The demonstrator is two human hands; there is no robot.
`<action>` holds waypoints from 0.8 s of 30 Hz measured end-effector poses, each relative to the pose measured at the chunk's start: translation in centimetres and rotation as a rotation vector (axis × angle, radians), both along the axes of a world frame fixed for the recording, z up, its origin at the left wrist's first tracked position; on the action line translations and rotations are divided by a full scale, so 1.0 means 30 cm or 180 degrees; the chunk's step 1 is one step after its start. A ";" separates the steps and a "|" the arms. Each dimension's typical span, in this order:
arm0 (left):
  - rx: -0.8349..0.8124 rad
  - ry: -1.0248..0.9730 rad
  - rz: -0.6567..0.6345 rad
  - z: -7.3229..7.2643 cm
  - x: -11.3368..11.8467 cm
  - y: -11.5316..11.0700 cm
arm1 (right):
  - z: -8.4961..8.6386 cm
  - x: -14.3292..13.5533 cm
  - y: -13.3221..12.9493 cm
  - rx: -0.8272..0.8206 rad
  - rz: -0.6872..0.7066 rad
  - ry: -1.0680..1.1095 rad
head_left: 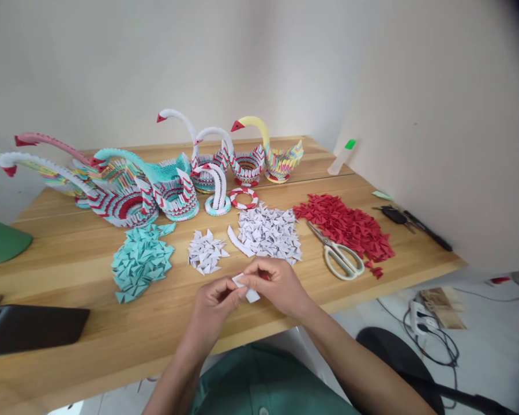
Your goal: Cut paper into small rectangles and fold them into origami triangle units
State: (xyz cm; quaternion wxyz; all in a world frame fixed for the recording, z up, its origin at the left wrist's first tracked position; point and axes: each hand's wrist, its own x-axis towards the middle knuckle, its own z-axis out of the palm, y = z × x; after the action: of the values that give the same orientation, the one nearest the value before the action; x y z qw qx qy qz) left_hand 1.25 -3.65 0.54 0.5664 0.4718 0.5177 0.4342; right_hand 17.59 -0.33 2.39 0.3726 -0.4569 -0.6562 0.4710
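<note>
Between my two hands, just above the table's front part, is a small white paper piece [252,295]. My left hand [218,300] pinches its left end with thumb and fingers. My right hand [277,285] grips it from the other side, and a bit of red shows by those fingers, too hidden to name. Just beyond the hands lie a small pile of white folded paper triangles [206,252] and a larger white pile [270,232]. A short curved white strip [239,242] rests between them. Teal triangles [142,259] are heaped to the left.
Several folded-paper swans [130,204] stand along the back and left. A red-and-white paper ring [243,198] lies before them. Right of centre are red triangles [350,225] and scissors [341,256]. Keys [393,215] and a pen [428,230] lie far right. A dark device [34,328] sits left.
</note>
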 end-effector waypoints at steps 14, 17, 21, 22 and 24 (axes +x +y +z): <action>-0.0156 -0.0543 0.0033 -0.006 0.012 0.018 | -0.015 0.081 0.039 0.2513 0.0799 -0.0585; -0.0026 -0.0313 0.0053 -0.013 0.010 0.017 | -0.015 0.089 0.040 0.2601 0.0788 -0.0728; 0.0606 0.0467 0.0032 0.005 0.007 0.008 | -0.011 0.087 0.034 0.2226 0.0733 -0.0523; 0.0888 0.0734 0.0015 0.012 0.009 0.003 | -0.010 0.085 0.030 0.2014 0.0682 -0.0430; 0.1318 0.1112 -0.0083 0.025 0.013 -0.008 | -0.008 0.077 0.020 0.1565 0.0576 -0.0245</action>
State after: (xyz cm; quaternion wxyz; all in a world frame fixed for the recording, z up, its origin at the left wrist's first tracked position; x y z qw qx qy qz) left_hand 1.65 -3.88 1.29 0.3656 0.6519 0.5017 0.4356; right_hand 19.89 0.28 2.14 0.4036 -0.3096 -0.8028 0.3110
